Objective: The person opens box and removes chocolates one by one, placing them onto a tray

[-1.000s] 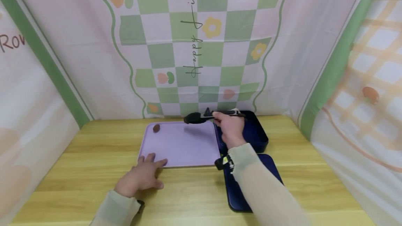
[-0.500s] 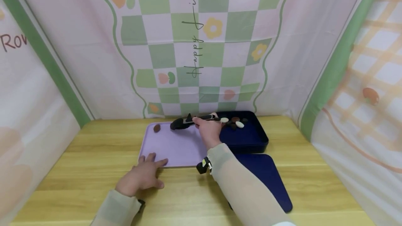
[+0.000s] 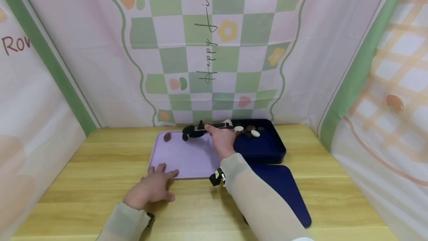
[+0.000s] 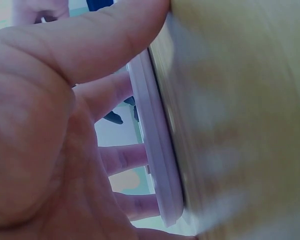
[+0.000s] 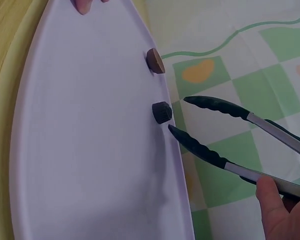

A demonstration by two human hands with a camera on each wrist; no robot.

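My right hand (image 3: 223,138) grips a pair of tongs (image 5: 230,164) with black scalloped tips above the far side of the lilac tray (image 3: 190,159). The tips stand apart. Just beyond them a small dark, ridged chocolate-like piece (image 5: 162,112) sits on the tray, touching neither tip. Beside it, toward the tray's far left corner, lies a brown chocolate-like piece (image 3: 167,137). My left hand (image 3: 150,189) rests at the tray's front left edge with fingers spread; in the left wrist view its fingers reach over the tray's rim (image 4: 157,140).
Right of the tray stands a dark blue box (image 3: 264,151) holding several white, brown and dark pieces (image 3: 255,133). Its flat blue lid (image 3: 291,196) lies in front, partly under the right forearm. A patterned curtain (image 3: 220,58) closes off the back of the wooden table (image 3: 100,170).
My right hand has carried the tongs left from over the box to over the tray. The tips have spread, and a dark piece now shows on the tray. The left hand stays put.
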